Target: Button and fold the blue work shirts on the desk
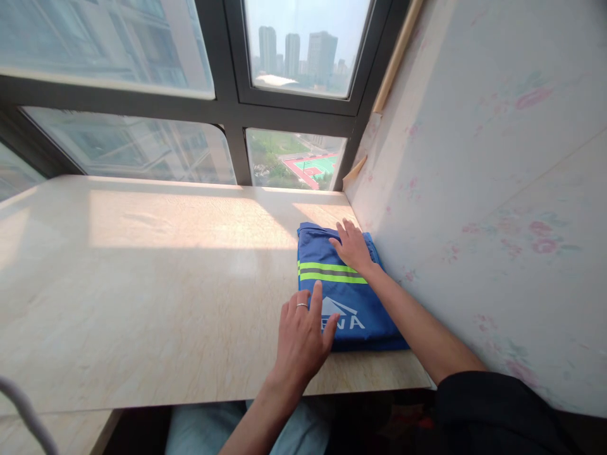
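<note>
A folded blue garment (313, 243) lies flat on the marble-patterned sill, close to the wall. Across it runs a yellow-green and grey reflective stripe, with a white roof-shaped print and partly hidden letters below. My right hand (355, 248) rests on its far right part, fingers spread and holding nothing. Over its near left edge is my left hand (306, 332), thumb and forefinger apart, a ring on one finger. Whether the left hand touches the cloth I cannot tell.
The broad stone sill (165, 316) stretches left, with sunlit patches near the window frame (237, 145). A flower-patterned wall (497, 189) bounds the right side. At the lower left is a curved grey tube (26, 411). My knees (203, 430) are below the sill's front edge.
</note>
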The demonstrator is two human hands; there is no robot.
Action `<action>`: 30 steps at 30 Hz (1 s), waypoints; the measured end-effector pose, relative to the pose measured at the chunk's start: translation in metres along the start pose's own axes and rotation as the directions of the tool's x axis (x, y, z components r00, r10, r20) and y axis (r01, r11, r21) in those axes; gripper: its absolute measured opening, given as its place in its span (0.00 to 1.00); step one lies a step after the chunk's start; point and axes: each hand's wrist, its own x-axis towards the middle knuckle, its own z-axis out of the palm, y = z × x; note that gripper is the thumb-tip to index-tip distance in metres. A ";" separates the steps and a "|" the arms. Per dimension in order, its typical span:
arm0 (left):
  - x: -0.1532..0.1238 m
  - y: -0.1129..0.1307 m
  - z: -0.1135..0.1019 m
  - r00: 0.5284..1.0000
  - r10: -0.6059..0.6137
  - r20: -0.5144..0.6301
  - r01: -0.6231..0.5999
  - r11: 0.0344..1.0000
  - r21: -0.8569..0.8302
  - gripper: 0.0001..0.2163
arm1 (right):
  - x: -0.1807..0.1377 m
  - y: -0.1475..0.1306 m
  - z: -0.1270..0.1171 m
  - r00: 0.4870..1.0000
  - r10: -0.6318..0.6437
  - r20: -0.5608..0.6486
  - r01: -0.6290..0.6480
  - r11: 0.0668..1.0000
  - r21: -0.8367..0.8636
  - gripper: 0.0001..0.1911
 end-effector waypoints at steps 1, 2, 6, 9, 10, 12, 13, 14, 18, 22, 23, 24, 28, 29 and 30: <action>0.004 -0.005 0.007 0.985 0.149 0.092 -0.160 0.979 0.125 0.28 | -0.001 -0.001 0.007 0.999 0.013 0.040 -0.011 0.998 -0.060 0.30; 0.007 -0.011 0.014 0.946 0.256 0.198 -0.299 0.926 0.232 0.28 | -0.002 0.000 0.014 0.997 0.032 0.077 -0.023 0.994 -0.108 0.30; 0.005 -0.036 0.035 0.839 0.326 0.435 -0.518 0.721 0.460 0.33 | -0.008 0.008 0.034 0.988 0.055 0.147 -0.032 0.987 -0.155 0.30; -0.002 -0.046 0.040 0.843 0.321 0.431 -0.522 0.678 0.517 0.34 | -0.009 0.013 0.039 0.991 0.039 0.130 -0.022 0.991 -0.133 0.31; -0.004 -0.048 0.041 0.844 0.326 0.425 -0.522 0.677 0.518 0.34 | -0.009 0.014 0.039 0.992 0.036 0.124 -0.020 0.992 -0.126 0.31; -0.006 -0.050 0.042 0.851 0.331 0.408 -0.513 0.689 0.512 0.34 | -0.009 0.015 0.039 0.993 0.033 0.111 -0.020 0.993 -0.115 0.31; -0.007 -0.051 0.043 0.857 0.330 0.395 -0.503 0.699 0.508 0.35 | -0.009 0.015 0.039 0.994 0.033 0.105 -0.021 0.994 -0.109 0.31; -0.008 -0.051 0.043 0.866 0.325 0.380 -0.489 0.712 0.505 0.35 | -0.010 0.015 0.039 0.995 0.034 0.099 -0.024 0.995 -0.102 0.31; -0.005 -0.046 0.041 0.913 0.255 0.317 -0.388 0.781 0.489 0.40 | -0.012 0.015 0.038 0.997 0.047 0.065 -0.043 0.997 -0.061 0.29; 0.029 -0.028 0.030 0.949 0.165 0.269 -0.281 0.828 0.484 0.41 | -0.014 0.007 0.033 0.998 0.060 -0.003 -0.060 0.998 -0.034 0.30; 0.043 -0.023 0.028 0.948 0.162 0.272 -0.280 0.831 0.480 0.41 | -0.015 0.004 0.030 0.998 0.060 -0.028 -0.061 0.998 -0.035 0.30; 0.058 -0.020 0.027 0.947 0.159 0.278 -0.280 0.832 0.478 0.39 | -0.016 0.001 0.026 0.997 0.058 -0.053 -0.060 0.997 -0.039 0.31; 0.115 -0.024 0.038 0.941 0.168 0.292 -0.306 0.791 0.530 0.39 | -0.026 -0.001 0.010 0.994 0.048 -0.094 -0.056 0.994 -0.093 0.32; 0.124 -0.029 0.044 0.937 0.176 0.302 -0.323 0.767 0.555 0.39 | -0.030 0.001 0.008 0.994 0.058 -0.090 -0.068 0.991 -0.115 0.32; 0.131 -0.035 0.051 0.935 0.168 0.311 -0.327 0.746 0.580 0.39 | -0.035 0.004 0.007 0.994 0.078 -0.079 -0.088 0.987 -0.136 0.33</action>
